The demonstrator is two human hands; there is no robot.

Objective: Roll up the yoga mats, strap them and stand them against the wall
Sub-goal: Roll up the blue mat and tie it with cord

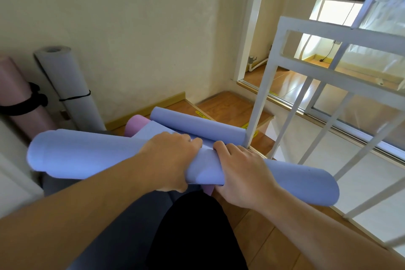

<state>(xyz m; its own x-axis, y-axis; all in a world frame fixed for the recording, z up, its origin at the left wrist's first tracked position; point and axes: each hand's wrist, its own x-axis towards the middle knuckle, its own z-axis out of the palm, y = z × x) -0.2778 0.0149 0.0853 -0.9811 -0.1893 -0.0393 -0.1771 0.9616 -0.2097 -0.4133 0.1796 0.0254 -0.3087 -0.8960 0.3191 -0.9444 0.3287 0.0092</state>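
Observation:
A light blue yoga mat (87, 155) lies rolled across the middle of the head view, its far end (197, 127) curled up as a second roll near the railing. My left hand (168, 160) and my right hand (238, 173) both grip the near roll side by side at its middle. A pink mat (137, 125) shows under the blue one. Against the wall at the left stand a pink rolled mat (15, 98) and a white rolled mat (70, 85), each bound with a black strap.
A white metal railing (306, 85) stands close on the right, its post touching the far blue roll. Wooden stair steps (232, 107) drop beyond the mats. A dark grey mat (118, 226) and a black-clad leg (197, 237) lie below my arms.

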